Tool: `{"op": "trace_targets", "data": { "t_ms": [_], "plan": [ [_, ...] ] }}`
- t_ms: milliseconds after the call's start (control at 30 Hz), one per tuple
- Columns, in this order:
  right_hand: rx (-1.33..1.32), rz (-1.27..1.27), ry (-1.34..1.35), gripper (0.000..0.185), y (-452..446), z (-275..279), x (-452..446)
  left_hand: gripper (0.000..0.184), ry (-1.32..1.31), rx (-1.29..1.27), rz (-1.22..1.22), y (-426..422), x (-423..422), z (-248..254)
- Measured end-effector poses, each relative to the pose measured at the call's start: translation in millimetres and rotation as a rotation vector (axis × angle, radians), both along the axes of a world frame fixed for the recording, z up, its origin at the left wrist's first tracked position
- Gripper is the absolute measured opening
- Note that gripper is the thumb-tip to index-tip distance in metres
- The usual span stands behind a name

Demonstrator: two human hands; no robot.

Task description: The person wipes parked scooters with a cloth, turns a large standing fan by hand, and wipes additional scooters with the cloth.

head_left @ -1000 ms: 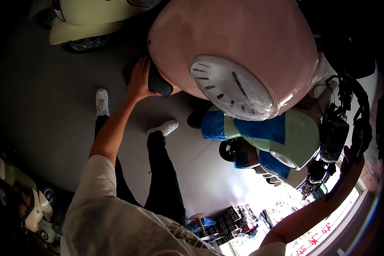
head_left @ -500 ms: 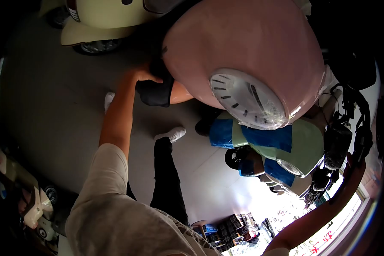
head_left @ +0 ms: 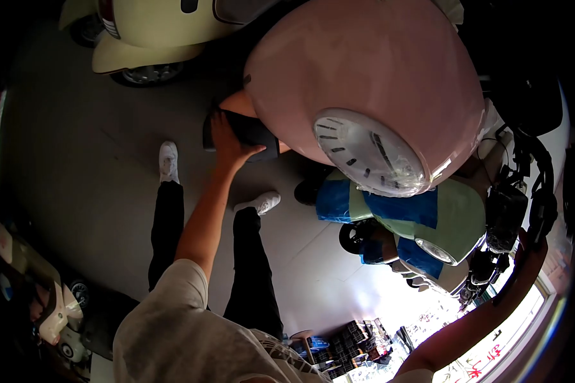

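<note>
My left hand [head_left: 230,142] presses a black cloth [head_left: 254,132] against a rounded orange part [head_left: 239,103], fingers laid over the cloth and thumb apart. That part, which looks like a fender, juts out under a glossy pink scooter body [head_left: 364,57]. Over at the far right, my right hand [head_left: 530,242] is around a dark handlebar [head_left: 543,210], its fingers mostly in shadow. A round headlight [head_left: 370,152] wrapped in clear plastic sits on the pink body, between the two hands.
A pale green scooter [head_left: 457,220] with blue film stands beside the pink one. Cream scooters stand at the top left [head_left: 160,25] and lower left [head_left: 61,313]. My white shoes [head_left: 168,163] are on the grey floor [head_left: 96,172]. Dark boxed goods [head_left: 348,345] lie near the bright window.
My left hand and the cloth have shifted right and slightly down across the orange part, uncovering its upper left. My right hand has stayed on the handlebar.
</note>
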State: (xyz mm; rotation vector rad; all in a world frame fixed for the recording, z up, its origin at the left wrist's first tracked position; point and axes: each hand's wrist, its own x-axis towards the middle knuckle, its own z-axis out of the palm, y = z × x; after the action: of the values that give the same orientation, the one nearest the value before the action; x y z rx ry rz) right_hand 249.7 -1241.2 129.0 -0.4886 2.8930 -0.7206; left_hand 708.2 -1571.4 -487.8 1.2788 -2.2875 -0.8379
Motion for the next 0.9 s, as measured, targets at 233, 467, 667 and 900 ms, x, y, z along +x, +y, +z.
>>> {"op": "trace_targets", "data": {
  "t_ms": [233, 467, 667, 900],
  "plan": [
    [0.112, -0.053, 0.025, 0.021, -10, 1, 10, 0.143, -0.031, -0.158, 0.090, 56, -37, 18],
    [0.209, -0.057, 0.037, 0.020, -16, 3, 19, 0.138, -0.022, -0.148, 0.067, 54, -36, 13],
    [0.178, -0.063, 0.013, 0.016, -4, 5, 5, 0.112, 0.050, -0.090, -0.266, -7, -1, 9],
    [0.219, 0.042, 0.061, 0.033, -18, -14, 14, 0.054, -0.147, 0.540, 0.095, -87, 12, 24]
  ]
}}
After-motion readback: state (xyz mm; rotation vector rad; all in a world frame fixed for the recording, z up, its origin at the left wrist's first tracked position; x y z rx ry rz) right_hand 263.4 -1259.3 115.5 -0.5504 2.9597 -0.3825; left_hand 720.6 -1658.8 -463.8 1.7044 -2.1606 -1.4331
